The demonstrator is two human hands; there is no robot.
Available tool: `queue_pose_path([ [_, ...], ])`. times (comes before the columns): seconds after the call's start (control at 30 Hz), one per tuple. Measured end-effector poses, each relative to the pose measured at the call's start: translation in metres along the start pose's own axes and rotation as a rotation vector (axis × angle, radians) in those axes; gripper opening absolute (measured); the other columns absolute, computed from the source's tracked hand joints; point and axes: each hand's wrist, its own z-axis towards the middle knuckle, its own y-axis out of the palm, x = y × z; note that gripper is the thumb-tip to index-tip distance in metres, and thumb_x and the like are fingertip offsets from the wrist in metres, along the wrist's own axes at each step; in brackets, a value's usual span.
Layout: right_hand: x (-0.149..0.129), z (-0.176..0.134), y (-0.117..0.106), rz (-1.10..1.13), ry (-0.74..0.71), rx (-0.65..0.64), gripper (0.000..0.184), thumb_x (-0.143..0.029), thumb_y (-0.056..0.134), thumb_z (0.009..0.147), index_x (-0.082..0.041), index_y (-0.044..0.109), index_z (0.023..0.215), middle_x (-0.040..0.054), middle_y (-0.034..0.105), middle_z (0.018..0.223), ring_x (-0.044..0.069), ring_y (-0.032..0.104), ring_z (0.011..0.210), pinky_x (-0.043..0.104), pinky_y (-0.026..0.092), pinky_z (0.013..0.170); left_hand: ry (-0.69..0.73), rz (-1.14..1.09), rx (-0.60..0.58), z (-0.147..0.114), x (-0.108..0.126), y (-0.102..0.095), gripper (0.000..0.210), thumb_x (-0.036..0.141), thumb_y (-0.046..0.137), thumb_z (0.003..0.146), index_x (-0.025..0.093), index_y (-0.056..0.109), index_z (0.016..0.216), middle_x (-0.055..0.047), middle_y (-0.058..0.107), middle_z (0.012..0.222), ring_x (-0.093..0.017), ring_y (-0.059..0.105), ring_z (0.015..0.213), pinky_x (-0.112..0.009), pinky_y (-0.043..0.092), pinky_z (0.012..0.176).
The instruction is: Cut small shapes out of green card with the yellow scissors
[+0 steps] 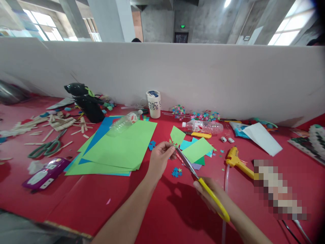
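Note:
My left hand (pixel 160 157) is closed in a pinch, thumb and fingers together at the lower edge of a small piece of light green paper (pixel 178 135). In my right hand (pixel 209 191) is a pair of scissors with yellow handles (pixel 212 195); the fingers are wrapped round the grips. Its blades point away and left, their tips close to my left fingertips and the paper. Under and beside the blades lie a green paper rectangle (pixel 198 150) and blue and purple scraps. Small blue paper stars (pixel 176 172) rest just below the blades.
Large green sheets (pixel 114 149) lie at left with a clear bottle (pixel 124 122) on them. A second bottle (pixel 203 126), a yellow cutter (pixel 201 135) and a white cup (pixel 153 105) stand or lie farther back. A yellow glue gun (pixel 240 162) is at right, green-handled scissors (pixel 45 149) at left.

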Motion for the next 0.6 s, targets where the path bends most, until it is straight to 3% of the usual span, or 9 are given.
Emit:
queue_pose_path([
  [0.37, -0.0014, 0.0008, -0.0028, 0.007, 0.05, 0.015, 0.043, -0.056, 0.055, 0.071, -0.021, 0.034, 0.055, -0.0095, 0.032, 0.039, 0.005, 0.031, 0.031, 0.017, 0.021, 0.032, 0.0, -0.006, -0.02, 0.0005, -0.001, -0.0009, 0.016, 0.03, 0.06, 0.069, 0.015, 0.055, 0.071, 0.002, 0.057, 0.057, -0.009, 0.053, 0.05, -0.022, 0.044, 0.053],
  [0.6, -0.001, 0.002, -0.0033, -0.011, 0.019, 0.012, 0.044, -0.056, 0.054, 0.071, -0.021, 0.033, 0.055, -0.0097, 0.031, 0.039, 0.005, 0.031, 0.031, 0.018, 0.022, 0.032, -0.003, -0.019, -0.021, 0.0011, -0.0019, -0.0015, 0.018, 0.031, 0.061, 0.068, 0.015, 0.055, 0.071, 0.002, 0.056, 0.056, -0.009, 0.053, 0.049, -0.022, 0.044, 0.053],
])
